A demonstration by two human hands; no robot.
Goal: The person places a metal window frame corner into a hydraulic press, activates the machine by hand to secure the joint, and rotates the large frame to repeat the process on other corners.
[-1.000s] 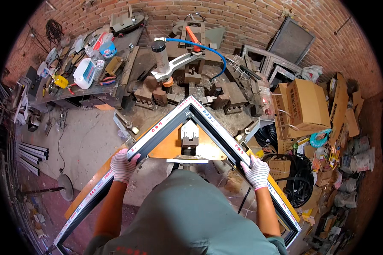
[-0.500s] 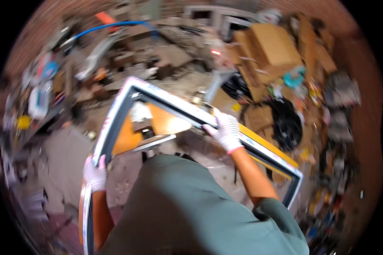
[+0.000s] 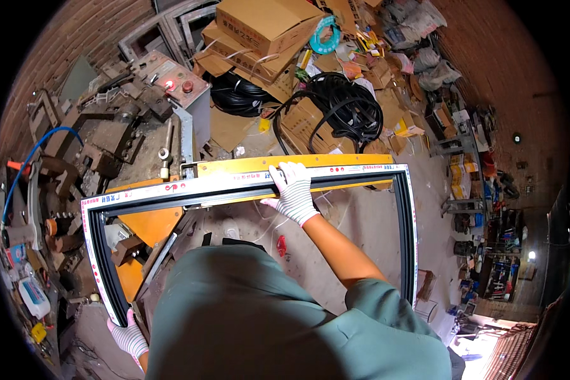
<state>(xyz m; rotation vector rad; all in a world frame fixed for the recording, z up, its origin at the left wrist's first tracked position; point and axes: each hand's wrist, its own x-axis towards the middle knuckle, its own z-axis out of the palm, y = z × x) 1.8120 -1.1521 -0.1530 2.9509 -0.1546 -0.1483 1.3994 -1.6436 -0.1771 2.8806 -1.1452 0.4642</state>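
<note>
A large rectangular window frame (image 3: 228, 182), dark inside with white printed film on its outer faces, is held in front of my body. My right hand (image 3: 296, 195), in a striped white glove, grips its far bar near the middle, fingers over the top and thumb beneath. My left hand (image 3: 128, 339), gloved alike, holds the lower part of the left bar, thumb on the inner edge. Right behind the far bar runs a yellow rail (image 3: 348, 161); whether the frame rests on it I cannot tell. An orange-yellow plate (image 3: 152, 225) shows through the frame's left corner.
A machine bench with a control box (image 3: 178, 81), its red light lit, stands at far left. Beyond the rail lie cardboard boxes (image 3: 269, 25) and coiled black rubber strip (image 3: 342, 114). Shelves with tools (image 3: 503, 259) line the right. A red scrap (image 3: 281, 246) lies on the floor.
The view has swung right, bringing the shelves and a bright opening into sight. The frame has turned from steeply slanted to nearly level across me. Both hands keep their hold.
</note>
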